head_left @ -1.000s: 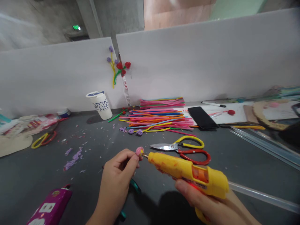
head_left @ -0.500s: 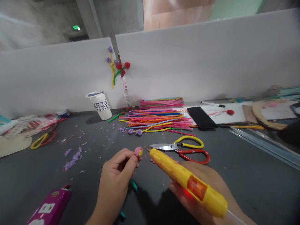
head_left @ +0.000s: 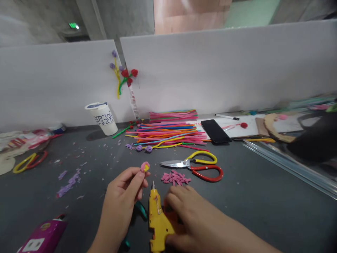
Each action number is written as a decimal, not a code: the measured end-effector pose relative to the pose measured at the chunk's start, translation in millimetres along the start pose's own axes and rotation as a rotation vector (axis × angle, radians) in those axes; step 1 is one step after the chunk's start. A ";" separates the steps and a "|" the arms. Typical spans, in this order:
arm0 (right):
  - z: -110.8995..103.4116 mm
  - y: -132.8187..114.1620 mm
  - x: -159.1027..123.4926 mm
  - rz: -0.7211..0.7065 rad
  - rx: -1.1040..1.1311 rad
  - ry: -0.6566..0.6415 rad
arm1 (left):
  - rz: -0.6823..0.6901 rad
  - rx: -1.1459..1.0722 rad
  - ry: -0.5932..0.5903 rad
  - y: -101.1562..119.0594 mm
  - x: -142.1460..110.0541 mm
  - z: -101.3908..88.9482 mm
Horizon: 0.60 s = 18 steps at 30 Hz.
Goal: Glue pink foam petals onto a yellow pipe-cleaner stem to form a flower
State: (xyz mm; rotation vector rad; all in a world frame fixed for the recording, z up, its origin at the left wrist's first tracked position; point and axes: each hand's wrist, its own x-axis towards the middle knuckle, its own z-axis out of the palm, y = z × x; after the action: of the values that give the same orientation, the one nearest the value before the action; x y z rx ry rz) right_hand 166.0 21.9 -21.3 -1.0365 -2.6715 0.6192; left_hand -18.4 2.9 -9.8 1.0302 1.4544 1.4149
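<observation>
My left hand (head_left: 123,196) pinches a small pink and yellow pipe-cleaner flower bud (head_left: 144,167) between thumb and fingertips. Low in the view, close to the tabletop, is a yellow hot glue gun (head_left: 157,219) with its metal nozzle facing away from me. My right hand (head_left: 188,211) is curled about its handle, slightly blurred, and partly hides it. Just beyond that hand lies a heap of short pink pipe-cleaner pieces (head_left: 176,177). Scissors (head_left: 189,163) with one yellow and one red handle rest behind the heap. Teal-handled pliers (head_left: 141,211) are partly hidden beside my left wrist.
A bundle of coloured pipe cleaners (head_left: 168,133) lies farther back, near a phone (head_left: 215,131). A white cup (head_left: 104,119) stands at back left. Purple scraps (head_left: 68,184), a purple box (head_left: 43,235) and second scissors (head_left: 28,162) are leftward. Clear plastic strips (head_left: 292,168) lie right.
My right hand has lowered the glue gun and turned its nozzle away from me, uncovering the pink pieces. The bud stays in my left hand. The view has shifted slightly right.
</observation>
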 end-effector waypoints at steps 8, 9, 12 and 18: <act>4.5 42.2 15.8 0.083 -0.188 0.188 | -0.204 -0.152 -0.129 5.4 -2.9 16.2; 8.1 42.0 16.4 0.087 -0.204 0.195 | -0.215 -0.158 -0.135 5.6 -3.4 16.9; 13.9 37.5 16.6 0.101 -0.205 0.207 | -0.225 -0.175 -0.152 5.9 -4.7 18.1; 1.0 25.7 13.5 0.161 0.045 0.232 | -0.243 -0.158 -0.166 0.3 -5.7 20.9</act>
State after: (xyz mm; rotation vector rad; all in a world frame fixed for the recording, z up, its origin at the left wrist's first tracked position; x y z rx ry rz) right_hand 171.1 47.9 -33.3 -1.2381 -2.3815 0.5483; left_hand 3.3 3.9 -9.5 0.8208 1.2777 1.2184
